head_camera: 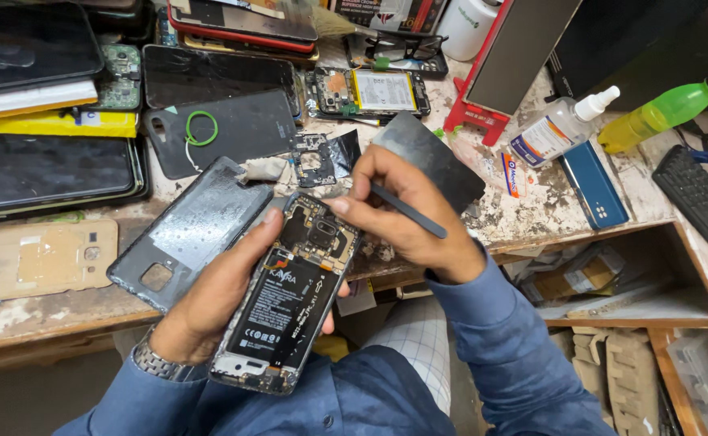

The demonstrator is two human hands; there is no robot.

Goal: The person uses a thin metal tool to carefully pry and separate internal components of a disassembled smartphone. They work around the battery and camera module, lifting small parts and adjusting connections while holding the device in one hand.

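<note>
Opened smartphone (289, 295): back cover removed, black battery and camera-end circuitry exposed; held tilted above the lap at the front edge of the counter (39, 311), seen from the head view. It is cradled from beneath by the left hand (217, 295), whose fingers are closed around its edges, the thumb laid along the left rim near the top. A slim dark pry tool (409, 210) is gripped pen-fashion in the closed fingers of the right hand (402, 214), its tip brought to the upper right corner of the phone's frame, by the camera area. A metal watch (156, 363) is worn on the left wrist; blue sleeves are seen on both arms. Just beside the phone, to its left, a dark grey back cover (188, 230) is laid inner face up on the counter. Further left a tan phone cover (35, 258) is placed flat. Behind, a black back panel carrying a green ring (201, 127), a second opened phone with a pale battery (374, 91), a clear spray bottle (560, 127), a green bottle (665, 111) and a blue phone (594, 184) are set on the worn surface. A black keyboard (705, 202) is seen at the right edge.
</note>
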